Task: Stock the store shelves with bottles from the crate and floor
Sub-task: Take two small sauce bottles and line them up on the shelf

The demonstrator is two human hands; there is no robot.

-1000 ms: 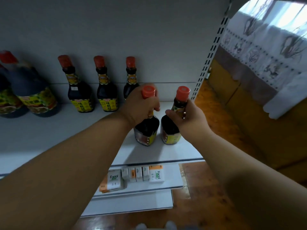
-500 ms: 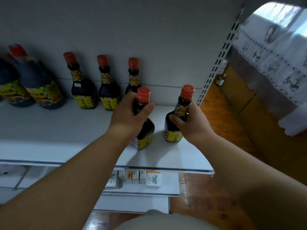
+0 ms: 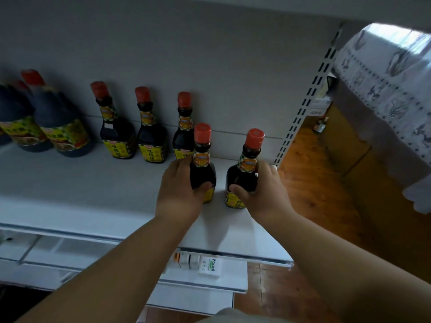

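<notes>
Two dark sauce bottles with red caps and yellow labels stand upright near the right end of the white shelf [image 3: 81, 183]. My left hand [image 3: 179, 190] wraps the body of the left bottle [image 3: 202, 159]. My right hand [image 3: 263, 192] grips the body of the right bottle [image 3: 247, 169]. Both bottle bases rest on the shelf. Behind them, three matching bottles [image 3: 149, 134] line the back wall.
Two large dark jugs [image 3: 58, 127] with red caps stand at the shelf's left. The slotted upright [image 3: 305, 101] ends the shelf on the right; beyond it lie wooden floor, one small bottle [image 3: 319, 124] and a patterned cloth [image 3: 391, 89]. White boxes [image 3: 210, 264] sit on a lower shelf.
Both hands have slid down from the bottle necks to the bodies. The left bottle, tilted half a second ago, now stands upright on the shelf. The view has risen slightly.
</notes>
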